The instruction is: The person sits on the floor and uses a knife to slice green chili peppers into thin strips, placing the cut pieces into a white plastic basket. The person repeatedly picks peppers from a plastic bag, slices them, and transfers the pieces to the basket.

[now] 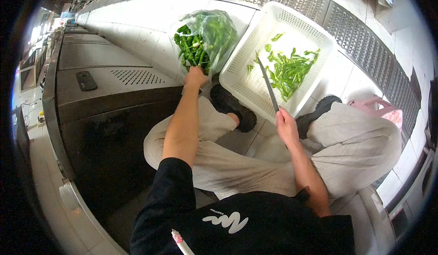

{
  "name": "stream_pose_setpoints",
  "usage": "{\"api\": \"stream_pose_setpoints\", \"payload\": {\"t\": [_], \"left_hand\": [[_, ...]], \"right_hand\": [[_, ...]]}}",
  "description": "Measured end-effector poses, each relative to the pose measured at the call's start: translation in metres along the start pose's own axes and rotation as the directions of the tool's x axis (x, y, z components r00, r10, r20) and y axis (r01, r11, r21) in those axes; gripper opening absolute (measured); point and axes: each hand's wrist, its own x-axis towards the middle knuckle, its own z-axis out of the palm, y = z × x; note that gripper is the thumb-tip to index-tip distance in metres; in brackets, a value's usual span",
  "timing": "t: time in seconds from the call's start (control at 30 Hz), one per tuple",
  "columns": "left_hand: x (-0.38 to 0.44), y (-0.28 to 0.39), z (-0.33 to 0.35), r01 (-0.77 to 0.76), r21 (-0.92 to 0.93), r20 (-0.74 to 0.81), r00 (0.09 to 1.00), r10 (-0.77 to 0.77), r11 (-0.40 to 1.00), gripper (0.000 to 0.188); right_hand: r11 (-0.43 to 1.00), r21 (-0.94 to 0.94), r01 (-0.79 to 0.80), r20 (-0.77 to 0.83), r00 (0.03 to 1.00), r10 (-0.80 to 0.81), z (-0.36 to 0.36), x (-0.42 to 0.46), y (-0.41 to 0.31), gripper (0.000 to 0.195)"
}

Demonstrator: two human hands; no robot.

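Note:
My left hand [196, 76] reaches into the near side of a clear plastic bag [220, 32] filled with whole green peppers [193, 49]. Its fingers are partly hidden among the peppers, so what they hold cannot be told. In my right hand [286, 125] is a long-bladed knife [269, 84], its blade slanting up over a white perforated plastic basket [236, 87]. Cut green pepper pieces [291, 72] lie inside the basket, mostly towards its right side. The bag stands on the tiled floor to the left of the basket.
Black shoes [232, 108] flank the basket's near end. A metal drain grating [362, 53] curves behind it. At the left, a dark phone [86, 81] lies on a steel cabinet's surface [106, 61]. A pink bag [376, 106] sits beyond the right knee.

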Motion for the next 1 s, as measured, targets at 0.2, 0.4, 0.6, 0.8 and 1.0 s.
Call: {"api": "stream_pose_setpoints", "payload": {"t": [0.2,0.4,0.6,0.8,1.0], "left_hand": [[0.005,0.001,0.02,-0.015,-0.184,-0.077,0.997,0.001,0.983,0.057],[-0.013,0.016,-0.005,0.008,-0.564,-0.251,0.951,-0.18,0.826,0.046],[-0.04,0.027,-0.09,-0.303,-0.953,-0.296,0.911,-0.286,0.022,0.031],[-0.162,0.099,-0.121,-0.325,-0.875,-0.36,0.932,0.034,-0.358,0.035],[-0.285,0.162,-0.074,-0.397,-0.917,-0.376,0.882,0.283,0.02,0.079]], "right_hand": [[1.0,0.0,-0.002,0.007,1.0,0.002,0.005,-0.001,-0.004,0.041],[1.0,0.004,0.021,-0.012,1.0,-0.021,0.0,-0.001,-0.003,0.041],[0.996,0.025,0.086,-0.024,0.996,-0.085,0.003,-0.005,-0.011,0.04],[0.982,0.055,0.18,-0.126,0.977,-0.172,-0.012,-0.023,-0.03,0.04],[0.937,0.192,0.293,-0.215,0.944,-0.251,-0.022,-0.027,-0.024,0.038]]}}
